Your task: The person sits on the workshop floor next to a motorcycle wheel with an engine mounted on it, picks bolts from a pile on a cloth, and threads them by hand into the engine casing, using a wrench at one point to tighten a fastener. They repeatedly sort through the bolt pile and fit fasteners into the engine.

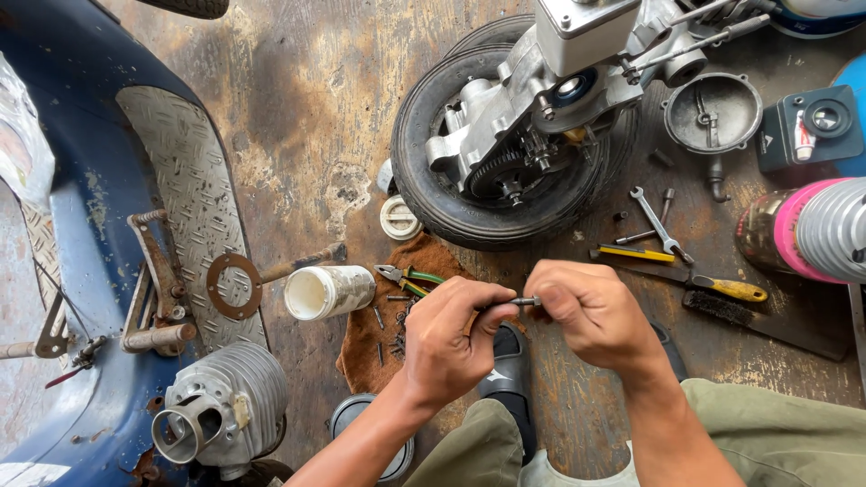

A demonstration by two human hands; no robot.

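My left hand (448,343) and my right hand (591,311) meet over the floor and pinch a small dark metal bolt (525,301) between their fingertips. The left hand grips its left end, the right hand its right end. Just below and left lies a brown rag (379,335) with several loose bolts and screws on it. Green-handled pliers (408,277) rest at the rag's top edge. Ahead, an engine case (532,108) sits on a black tyre (442,189).
A blue scooter body (81,271) with a tread plate fills the left. A finned cylinder (225,406) and a white cup on its side (327,291) lie near it. Wrenches (658,224), a wire brush (722,289) and a round metal cover (713,113) lie at right.
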